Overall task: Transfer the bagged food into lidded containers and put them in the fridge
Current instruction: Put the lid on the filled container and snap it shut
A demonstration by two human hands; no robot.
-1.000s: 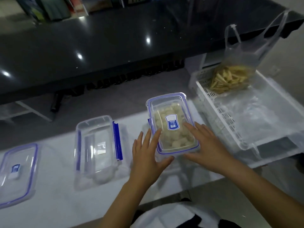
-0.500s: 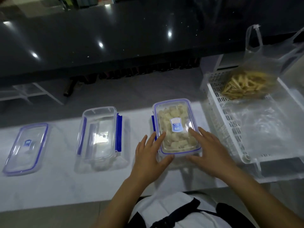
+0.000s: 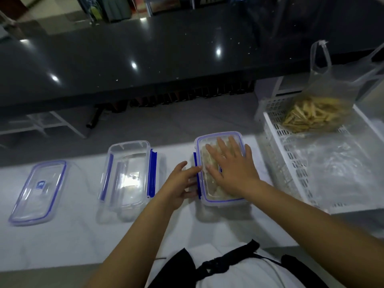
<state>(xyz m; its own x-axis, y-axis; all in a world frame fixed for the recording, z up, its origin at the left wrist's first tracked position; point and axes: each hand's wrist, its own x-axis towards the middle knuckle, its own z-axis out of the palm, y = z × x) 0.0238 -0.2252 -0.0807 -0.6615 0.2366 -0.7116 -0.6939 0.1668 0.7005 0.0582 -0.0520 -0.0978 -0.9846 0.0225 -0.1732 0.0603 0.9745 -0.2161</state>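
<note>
Your right hand (image 3: 232, 167) lies flat, fingers straight and spread, pressing on the lid of the filled container (image 3: 221, 200). This container stands on the white table (image 3: 68, 242) directly in front of you and holds pale food pieces; the hand covers most of the lid, so no lid label can be read.

Your left hand (image 3: 179, 183) is at the container's left side, fingers curled against the blue side clip (image 3: 197, 175); whether it grips the clip or only touches it cannot be told.

The empty container (image 3: 128, 175), with blue clips on both long sides, stands to the left of the left hand, apart from it. It carries a small label inside, too blurred to read.

The loose lid (image 3: 39, 190) lies flat at the far left of the table. It bears a blue label at its centre; the writing is illegible.

The white basket (image 3: 286, 163) stands just right of the filled container. At its far end rests a clear plastic bag (image 3: 318, 113) of yellow strip-shaped food, handles upright. Crumpled clear plastic (image 3: 340, 163) lies in the basket nearer you.
</note>
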